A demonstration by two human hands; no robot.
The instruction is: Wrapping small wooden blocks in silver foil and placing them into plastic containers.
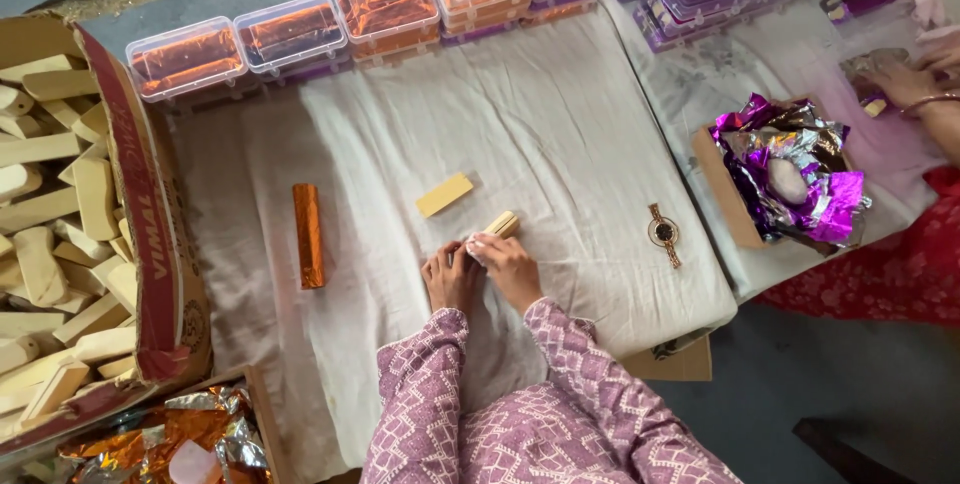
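Both my hands rest together on the white cloth (pixel 560 134), in purple patterned sleeves. My left hand (pixel 452 276) and my right hand (pixel 508 266) pinch a small pale wooden block (pixel 502 223) with a bit of white wrap at its near end. A flat yellow piece (pixel 444 194) lies just beyond the block. An orange foil-wrapped bar (pixel 308 235) lies to the left on the cloth.
A cardboard box (pixel 150 234) of bare wooden blocks stands at left, orange foil scraps (pixel 150 444) below it. Clear lidded boxes (pixel 290 34) of orange and purple bars line the far edge. At right: a box of purple foil (pixel 790 179), a small ornament (pixel 664 232), another person's hand (pixel 905 79).
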